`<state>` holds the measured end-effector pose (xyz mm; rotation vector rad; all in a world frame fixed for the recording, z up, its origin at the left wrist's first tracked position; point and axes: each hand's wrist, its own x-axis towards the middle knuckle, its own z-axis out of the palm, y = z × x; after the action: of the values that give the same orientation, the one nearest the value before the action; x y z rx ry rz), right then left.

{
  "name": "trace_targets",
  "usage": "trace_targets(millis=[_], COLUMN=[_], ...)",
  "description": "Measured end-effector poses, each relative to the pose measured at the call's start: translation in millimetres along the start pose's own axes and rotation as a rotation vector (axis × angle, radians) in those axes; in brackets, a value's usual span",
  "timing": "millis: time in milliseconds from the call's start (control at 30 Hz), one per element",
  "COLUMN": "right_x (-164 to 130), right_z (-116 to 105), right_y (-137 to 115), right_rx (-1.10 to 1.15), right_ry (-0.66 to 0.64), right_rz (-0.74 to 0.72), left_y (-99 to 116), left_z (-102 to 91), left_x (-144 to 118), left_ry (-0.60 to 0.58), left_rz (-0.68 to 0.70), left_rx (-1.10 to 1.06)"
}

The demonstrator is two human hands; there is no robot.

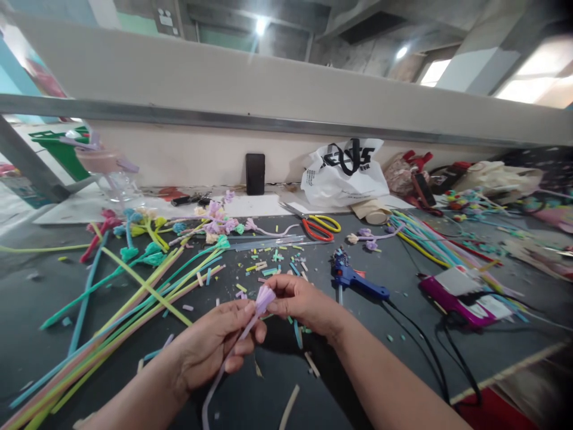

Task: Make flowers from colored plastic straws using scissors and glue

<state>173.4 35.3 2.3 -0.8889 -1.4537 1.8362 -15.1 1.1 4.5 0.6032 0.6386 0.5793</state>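
Left hand [215,346] grips purple straw [233,349] | frayed tip up-right | right hand [298,301] pinches tip

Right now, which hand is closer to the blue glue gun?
Right. The right hand pinches the purple straw's frayed tip just left of the glue gun; the left hand grips the straw lower, farther away.

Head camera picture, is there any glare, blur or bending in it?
Head view: ceiling lights flare white, the window at upper right is blown out, the grey ledge bows from wide-angle distortion, corners smear; both hands and the purple straw stay sharp.
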Motion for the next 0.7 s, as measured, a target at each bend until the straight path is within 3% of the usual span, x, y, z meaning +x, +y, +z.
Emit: trace_targets(millis=[200,400,567,700], right_x=[-1,-3,-3,-5], right_z=[1,2,-1,-6], right_y=[0,-4,-10,-17], right_rx=[0.006,0.055,0.075,0.129], right_ry=[-0.023,-0.062,0.059,0.201], right_rz=[-0.01,-0.048,-0.162,-0.235], left_y=[-1,2,8,5], left_z=[2.0,-1.8,-13.1,-18.2], left_x=[0,0,-6,-6], left_ry=[-0.001,0.045,-0.178,-0.254], left_rz=[-0.003,0.158,0.105,0.127], left_rx=[0.068,0.187,0.036,0.012])
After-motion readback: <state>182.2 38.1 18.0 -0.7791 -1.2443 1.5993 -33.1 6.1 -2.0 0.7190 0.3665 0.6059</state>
